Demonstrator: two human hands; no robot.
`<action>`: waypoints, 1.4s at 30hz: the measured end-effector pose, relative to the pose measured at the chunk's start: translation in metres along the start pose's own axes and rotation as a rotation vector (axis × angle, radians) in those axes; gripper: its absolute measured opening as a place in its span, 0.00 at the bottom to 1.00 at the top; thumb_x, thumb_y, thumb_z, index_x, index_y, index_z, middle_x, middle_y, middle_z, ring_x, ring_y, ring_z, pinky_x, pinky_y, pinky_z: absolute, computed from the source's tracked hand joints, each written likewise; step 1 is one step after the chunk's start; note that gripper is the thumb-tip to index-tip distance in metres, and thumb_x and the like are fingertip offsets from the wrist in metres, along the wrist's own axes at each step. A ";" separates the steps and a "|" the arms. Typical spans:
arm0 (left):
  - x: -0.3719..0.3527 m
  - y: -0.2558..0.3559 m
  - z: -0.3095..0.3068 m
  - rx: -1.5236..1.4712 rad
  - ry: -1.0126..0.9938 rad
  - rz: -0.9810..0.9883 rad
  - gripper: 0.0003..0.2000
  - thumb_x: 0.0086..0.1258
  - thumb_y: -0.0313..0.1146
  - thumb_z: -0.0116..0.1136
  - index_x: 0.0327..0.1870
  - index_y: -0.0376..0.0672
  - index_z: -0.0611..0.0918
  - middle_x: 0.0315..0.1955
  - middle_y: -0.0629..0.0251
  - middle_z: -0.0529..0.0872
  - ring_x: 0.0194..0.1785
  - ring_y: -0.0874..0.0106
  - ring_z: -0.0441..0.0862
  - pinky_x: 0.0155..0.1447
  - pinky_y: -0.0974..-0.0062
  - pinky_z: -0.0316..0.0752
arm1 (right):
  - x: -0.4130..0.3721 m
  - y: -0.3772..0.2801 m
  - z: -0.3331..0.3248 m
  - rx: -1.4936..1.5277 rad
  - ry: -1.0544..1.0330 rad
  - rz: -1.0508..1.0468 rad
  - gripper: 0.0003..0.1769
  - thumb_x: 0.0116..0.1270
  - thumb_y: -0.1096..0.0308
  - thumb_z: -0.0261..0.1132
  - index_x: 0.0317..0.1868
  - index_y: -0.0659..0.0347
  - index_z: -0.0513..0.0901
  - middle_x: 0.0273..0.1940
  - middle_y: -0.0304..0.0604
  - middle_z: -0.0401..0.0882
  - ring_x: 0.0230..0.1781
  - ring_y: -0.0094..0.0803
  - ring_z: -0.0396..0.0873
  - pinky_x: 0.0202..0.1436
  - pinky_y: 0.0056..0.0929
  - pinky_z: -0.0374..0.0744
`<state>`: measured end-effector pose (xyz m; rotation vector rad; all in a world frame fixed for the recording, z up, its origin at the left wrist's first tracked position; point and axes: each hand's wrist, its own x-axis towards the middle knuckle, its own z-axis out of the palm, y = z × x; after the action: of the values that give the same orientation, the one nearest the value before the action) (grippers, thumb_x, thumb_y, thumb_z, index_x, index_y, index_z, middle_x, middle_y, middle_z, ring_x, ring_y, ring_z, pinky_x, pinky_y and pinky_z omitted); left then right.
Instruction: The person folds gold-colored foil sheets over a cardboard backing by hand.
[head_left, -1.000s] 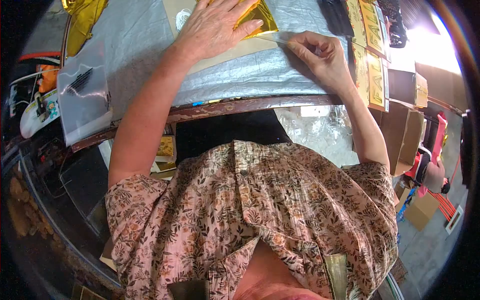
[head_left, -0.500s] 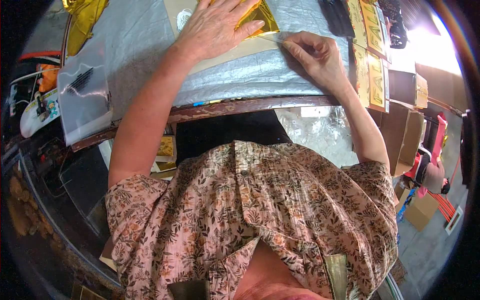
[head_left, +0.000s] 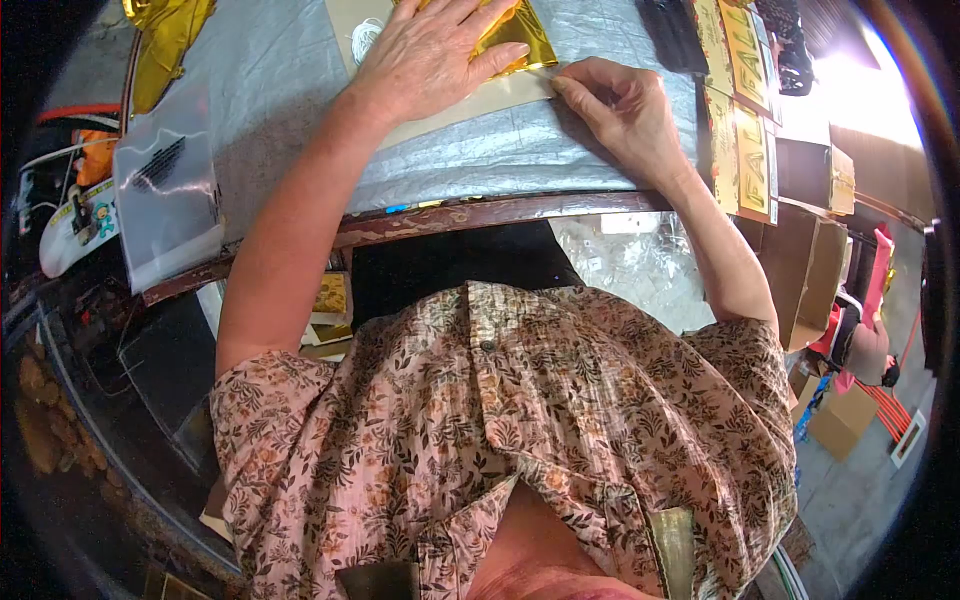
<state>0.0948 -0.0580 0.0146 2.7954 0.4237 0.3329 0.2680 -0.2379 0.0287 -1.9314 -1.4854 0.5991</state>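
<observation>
My left hand lies flat with its fingers spread over a shiny gold foil piece. Under the foil is a thin beige sheet, its near edge running slantwise across the table. A small coil of white string rests on the sheet, left of my left hand. To the right, my right hand is closed in a pinch, thumb against forefinger, at the sheet's right corner. The fingertips cover that corner, and its exact fold is hidden.
A silvery-grey cloth covers the table. Clear plastic bags hang over its left edge, below crumpled gold foil. At right stand yellow printed packs reading FALL and a black item. Cardboard boxes are beyond.
My right hand has shifted slightly left, its pinched fingertips now closer to the gold foil. The left hand has stayed in place.
</observation>
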 end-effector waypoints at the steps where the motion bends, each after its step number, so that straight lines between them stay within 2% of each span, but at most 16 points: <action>1: 0.000 0.001 -0.002 -0.026 0.001 -0.010 0.35 0.81 0.57 0.43 0.78 0.37 0.65 0.79 0.47 0.60 0.82 0.52 0.55 0.83 0.54 0.47 | -0.001 0.001 -0.002 0.001 0.000 -0.001 0.10 0.73 0.68 0.69 0.48 0.66 0.89 0.36 0.37 0.90 0.36 0.18 0.80 0.46 0.23 0.79; 3: -0.002 0.002 -0.004 -0.032 -0.004 -0.014 0.35 0.82 0.57 0.43 0.78 0.37 0.65 0.79 0.47 0.60 0.82 0.52 0.55 0.83 0.54 0.48 | -0.003 0.003 -0.009 0.095 0.010 0.026 0.10 0.74 0.68 0.69 0.47 0.66 0.89 0.35 0.36 0.90 0.36 0.17 0.78 0.45 0.23 0.79; 11: -0.002 0.001 0.000 -0.010 0.024 0.001 0.34 0.81 0.56 0.45 0.77 0.37 0.66 0.78 0.47 0.62 0.81 0.52 0.57 0.82 0.53 0.49 | -0.010 0.010 -0.014 0.126 -0.083 0.062 0.10 0.73 0.68 0.70 0.46 0.67 0.89 0.34 0.34 0.88 0.36 0.16 0.77 0.43 0.22 0.77; 13: -0.003 -0.002 0.005 -0.010 0.085 0.039 0.34 0.81 0.55 0.46 0.77 0.37 0.67 0.78 0.47 0.63 0.81 0.52 0.58 0.82 0.53 0.49 | -0.008 0.009 -0.012 0.090 -0.067 0.015 0.10 0.73 0.68 0.70 0.46 0.68 0.89 0.34 0.34 0.88 0.35 0.16 0.78 0.42 0.21 0.77; 23: -0.002 -0.002 0.005 -0.031 0.050 0.008 0.35 0.81 0.56 0.46 0.77 0.37 0.66 0.78 0.47 0.62 0.82 0.52 0.57 0.82 0.53 0.49 | -0.007 0.005 -0.008 0.075 -0.057 0.025 0.11 0.73 0.67 0.70 0.47 0.67 0.90 0.36 0.38 0.90 0.37 0.18 0.80 0.45 0.22 0.79; 26: -0.001 -0.004 0.008 0.061 0.101 0.046 0.35 0.81 0.56 0.45 0.77 0.37 0.66 0.78 0.47 0.62 0.82 0.52 0.57 0.83 0.53 0.49 | -0.007 0.006 -0.007 0.036 -0.034 -0.020 0.11 0.73 0.67 0.70 0.48 0.66 0.90 0.37 0.40 0.91 0.37 0.19 0.82 0.46 0.23 0.80; 28: 0.000 0.001 -0.001 -0.004 0.022 -0.003 0.34 0.82 0.56 0.45 0.77 0.37 0.66 0.78 0.47 0.62 0.82 0.52 0.56 0.83 0.53 0.48 | -0.006 0.005 -0.006 0.027 -0.041 0.004 0.11 0.73 0.67 0.70 0.48 0.66 0.90 0.37 0.40 0.91 0.37 0.20 0.83 0.45 0.24 0.81; 31: -0.002 -0.002 0.005 -0.006 0.079 0.026 0.34 0.81 0.56 0.45 0.77 0.37 0.66 0.78 0.47 0.62 0.82 0.52 0.57 0.83 0.53 0.48 | -0.007 0.002 -0.003 -0.044 -0.002 -0.028 0.11 0.72 0.68 0.70 0.48 0.66 0.90 0.37 0.41 0.91 0.37 0.20 0.82 0.45 0.24 0.81; 34: -0.001 0.001 -0.001 -0.024 0.029 0.007 0.35 0.81 0.56 0.46 0.78 0.37 0.65 0.78 0.47 0.62 0.82 0.53 0.56 0.83 0.53 0.48 | -0.005 0.001 -0.002 -0.041 -0.008 -0.007 0.11 0.72 0.68 0.70 0.48 0.66 0.90 0.36 0.41 0.91 0.36 0.19 0.82 0.44 0.24 0.81; 38: -0.001 -0.002 0.003 -0.004 0.073 0.034 0.35 0.81 0.56 0.46 0.78 0.37 0.65 0.79 0.47 0.61 0.82 0.53 0.56 0.83 0.53 0.47 | -0.006 -0.006 -0.001 -0.055 0.021 0.028 0.10 0.72 0.68 0.70 0.48 0.66 0.90 0.35 0.41 0.90 0.35 0.19 0.81 0.43 0.24 0.80; 42: -0.001 -0.001 0.003 -0.014 0.041 0.015 0.36 0.81 0.57 0.45 0.78 0.37 0.64 0.79 0.48 0.61 0.82 0.53 0.55 0.83 0.53 0.46 | -0.006 0.005 -0.001 0.033 0.023 0.051 0.10 0.73 0.68 0.70 0.46 0.67 0.90 0.32 0.36 0.88 0.32 0.16 0.78 0.39 0.22 0.78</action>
<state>0.0941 -0.0584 0.0112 2.7836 0.4090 0.3961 0.2708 -0.2447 0.0260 -1.9493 -1.4070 0.6186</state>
